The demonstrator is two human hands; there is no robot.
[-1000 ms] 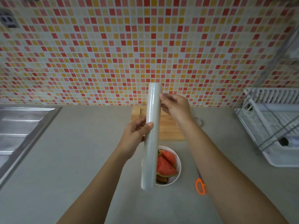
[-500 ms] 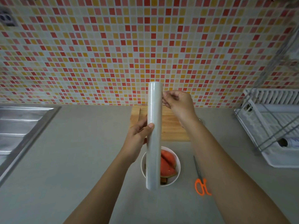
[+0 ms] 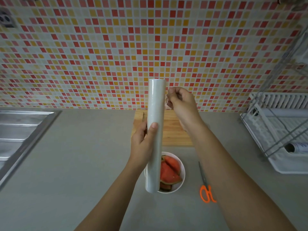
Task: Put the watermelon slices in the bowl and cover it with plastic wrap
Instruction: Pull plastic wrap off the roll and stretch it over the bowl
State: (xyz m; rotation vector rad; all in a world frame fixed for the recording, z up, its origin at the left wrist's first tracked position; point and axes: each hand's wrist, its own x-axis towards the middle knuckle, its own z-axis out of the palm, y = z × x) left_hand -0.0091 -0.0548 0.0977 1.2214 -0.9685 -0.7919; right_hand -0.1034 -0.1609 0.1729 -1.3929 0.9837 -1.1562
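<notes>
clear film edge now pulled off roll [image 3: 155, 135] by right hand [image 3: 180, 104].

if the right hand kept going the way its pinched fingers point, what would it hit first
Probably the plastic wrap roll: the right hand pinches toward the roll's upper part, close beside it. Depth is unclear, so it may already touch a film edge.

My left hand [image 3: 143, 144] grips wrap roll [image 3: 155, 130] upright; right hand [image 3: 181, 104] pinches film edge beside it. Bowl [image 3: 182, 174] of watermelon [image 3: 170, 172] below roll.
</notes>
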